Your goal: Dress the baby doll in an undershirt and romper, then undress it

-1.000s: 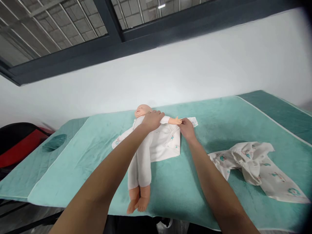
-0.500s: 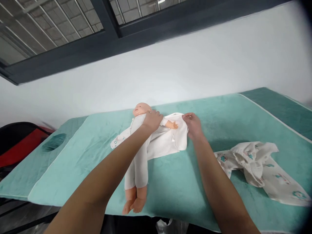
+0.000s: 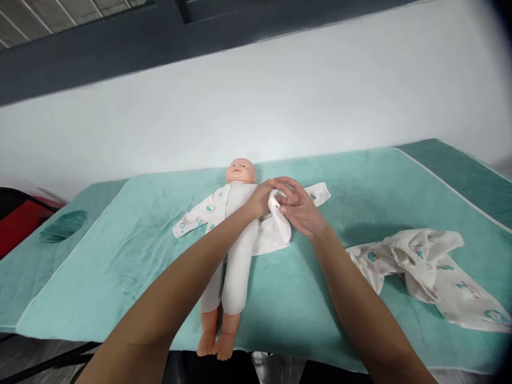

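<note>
A baby doll (image 3: 239, 266) in white lies on its back on the green padded bed, its bare feet towards me. One printed sleeve of a white baby shirt (image 3: 274, 234) covers its arm on the left; the rest of the shirt spreads under the doll to the right. My left hand (image 3: 262, 200) is closed at the doll's side by the other arm, hiding that arm and whatever its fingers hold. Against it, my right hand (image 3: 300, 209) pinches the folded-up white cloth of the shirt. The shirt's other sleeve (image 3: 319, 193) pokes out flat beyond my right hand.
Printed baby trousers (image 3: 424, 266) lie crumpled on the right of the green bed (image 3: 140, 266). A hole (image 3: 64, 226) is in the bed's left end. A white wall (image 3: 180, 122) runs behind it, and a red and black object (image 3: 20, 218) stands at far left.
My right hand has moved left to meet my left hand, folding up the shirt cloth. My left hand has shifted right from the doll's shoulder. The doll's arm is now hidden, and its face is turned up.
</note>
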Motion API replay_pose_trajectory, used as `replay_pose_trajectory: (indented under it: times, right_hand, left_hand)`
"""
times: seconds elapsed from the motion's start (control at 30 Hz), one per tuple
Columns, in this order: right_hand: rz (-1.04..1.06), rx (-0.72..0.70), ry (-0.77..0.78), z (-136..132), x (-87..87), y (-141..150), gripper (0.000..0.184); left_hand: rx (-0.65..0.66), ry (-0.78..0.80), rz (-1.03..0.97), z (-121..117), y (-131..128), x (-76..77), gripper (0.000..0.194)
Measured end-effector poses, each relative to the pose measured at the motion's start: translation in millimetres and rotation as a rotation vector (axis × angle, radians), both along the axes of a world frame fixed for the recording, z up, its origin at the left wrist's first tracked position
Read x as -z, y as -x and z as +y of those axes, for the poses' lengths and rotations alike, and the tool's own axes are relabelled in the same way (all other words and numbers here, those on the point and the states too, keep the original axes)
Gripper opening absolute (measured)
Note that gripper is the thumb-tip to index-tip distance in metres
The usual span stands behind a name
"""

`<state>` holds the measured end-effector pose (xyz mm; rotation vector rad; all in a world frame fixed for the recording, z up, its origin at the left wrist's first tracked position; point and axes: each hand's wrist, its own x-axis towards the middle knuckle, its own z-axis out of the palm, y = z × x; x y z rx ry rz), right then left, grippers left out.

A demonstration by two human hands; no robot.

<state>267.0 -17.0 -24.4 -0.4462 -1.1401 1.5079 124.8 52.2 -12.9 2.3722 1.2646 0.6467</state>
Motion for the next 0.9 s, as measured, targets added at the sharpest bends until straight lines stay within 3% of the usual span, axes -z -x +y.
replay_pose_trajectory:
  times: [0.1,0.2,0.33,0.47,0.63,0.73,0.8,0.9]
  right_hand:
    - [-0.065,-0.153,0.013,-10.1,-8.3,4.0,0.065]
    - [-0.070,-0.255,0.001,-16.6,-10.8,7.9,0.057]
    - [-0.087,-0.272,-0.052,-20.1,-4.2,12.5,0.044]
    - [-0.243,-0.169,-0.066,-18.6,8.3,20.0,0.034]
    - [-0.643,0.112,-0.159,-14.5,23.7,29.7,0.037]
    - [-0.842,0.074,-0.272,-16.8,25.1,30.8,0.029]
    - [-0.872,0.098,-0.358,-20.3,22.4,31.3,0.024]
    - [-0.742,0.253,-0.447,-27.7,16.6,36.2,0.017]
  left_hand:
    - [0.057,0.045,-0.156,-6.4,20.1,-14.6,0.013]
    - [0.048,-0.046,-0.263,-13.3,44.0,-26.6,0.015]
    - [-0.210,-0.227,-0.233,-10.0,76.6,-31.9,0.016]
    - [-0.420,-0.265,-0.060,-5.2,107.2,-29.1,0.018]
    - [-0.433,-0.299,-0.076,-37.6,133.4,-13.7,0.020]
    - [-0.526,-0.250,-0.148,-79.0,147.6,6.3,0.015]
    - [-0.624,-0.150,-0.200,-107.0,155.2,21.9,0.016]
    - [-0.671,0.048,-0.327,-137.2,157.1,38.9,0.026]
